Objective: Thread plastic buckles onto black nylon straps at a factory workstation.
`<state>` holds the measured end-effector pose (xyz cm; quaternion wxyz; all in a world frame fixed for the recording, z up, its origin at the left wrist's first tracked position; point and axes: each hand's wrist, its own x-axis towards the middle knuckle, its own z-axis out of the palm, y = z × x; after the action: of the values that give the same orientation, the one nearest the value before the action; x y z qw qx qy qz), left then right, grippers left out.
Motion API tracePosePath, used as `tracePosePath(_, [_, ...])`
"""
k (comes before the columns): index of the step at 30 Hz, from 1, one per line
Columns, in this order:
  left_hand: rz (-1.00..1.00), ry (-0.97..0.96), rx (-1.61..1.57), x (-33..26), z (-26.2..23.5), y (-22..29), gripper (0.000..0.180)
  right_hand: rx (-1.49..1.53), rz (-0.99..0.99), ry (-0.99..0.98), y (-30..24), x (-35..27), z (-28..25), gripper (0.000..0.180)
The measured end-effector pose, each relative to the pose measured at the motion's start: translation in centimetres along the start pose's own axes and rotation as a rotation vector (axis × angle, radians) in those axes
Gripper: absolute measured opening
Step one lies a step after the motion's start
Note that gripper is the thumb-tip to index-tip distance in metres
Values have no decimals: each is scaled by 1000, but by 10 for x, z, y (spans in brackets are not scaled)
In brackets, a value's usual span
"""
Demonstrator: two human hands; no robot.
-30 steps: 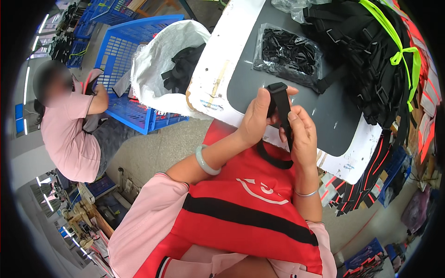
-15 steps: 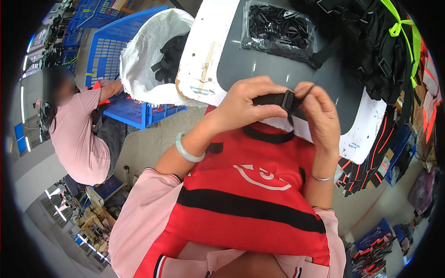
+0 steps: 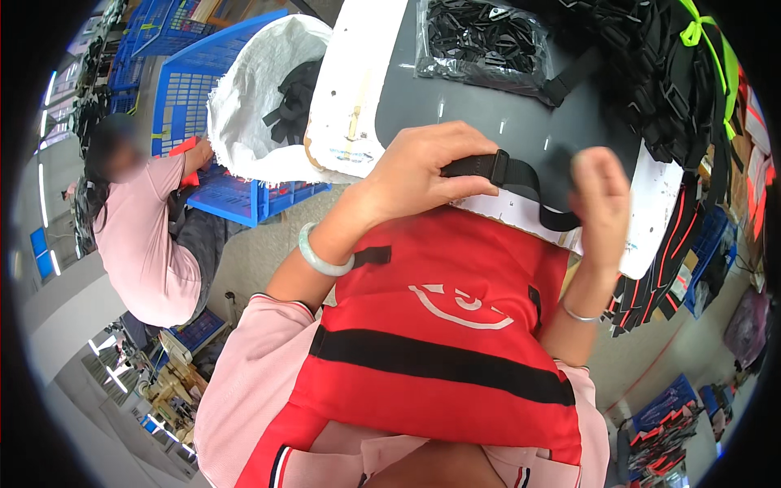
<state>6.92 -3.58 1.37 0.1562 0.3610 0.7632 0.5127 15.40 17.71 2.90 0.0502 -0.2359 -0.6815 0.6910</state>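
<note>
- The left hand (image 3: 435, 167) has its grip closed in a pinch, thumb against fingers, on a black webbing strap (image 3: 519, 172).
- A black slide buckle (image 3: 499, 167) sits on the strap just beyond the fingertips; the strap is held over the near edge of the surface (image 3: 409, 106), its free length curving down and right.
- The right hand (image 3: 600, 195) is raised beside that free length, fingers bent and blurred; whether its grip is pressed together or touches the strap, I cannot tell.
- The surface is dark grey with a white border (image 3: 344, 89); small blue marks (image 3: 351, 153) on the border are too faint to read.
- A clear plastic bag (image 3: 486, 69) of small black parts lies on it, near a heap of black buckled straps (image 3: 663, 89) bound with a neon yellow-green tie (image 3: 694, 32).
- The wearer's red apron (image 3: 439, 260) bears a white printed emblem (image 3: 464, 307), an arc beneath small shapes, above a black band (image 3: 439, 366).
- Left of the surface, a white woven sack (image 3: 232, 106) holds more black webbing (image 3: 297, 98), beside a blue plastic crate (image 3: 183, 89).
- A co-worker in a pink shirt (image 3: 150, 236) reaches over the crate.
</note>
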Motion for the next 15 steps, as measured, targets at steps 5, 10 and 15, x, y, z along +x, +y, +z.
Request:
tracePosePath(5, [82,-46,200,3,-5,4,37,-241,-169,-176,16,-5,25,17])
tracePosePath(10, [175,-79,375,0,-7,12,40,-224,-87,-329,13,-4,18,16])
tracePosePath(15, [188,-77,336,5,-3,14,36,220,-48,-279,23,-9,36,17])
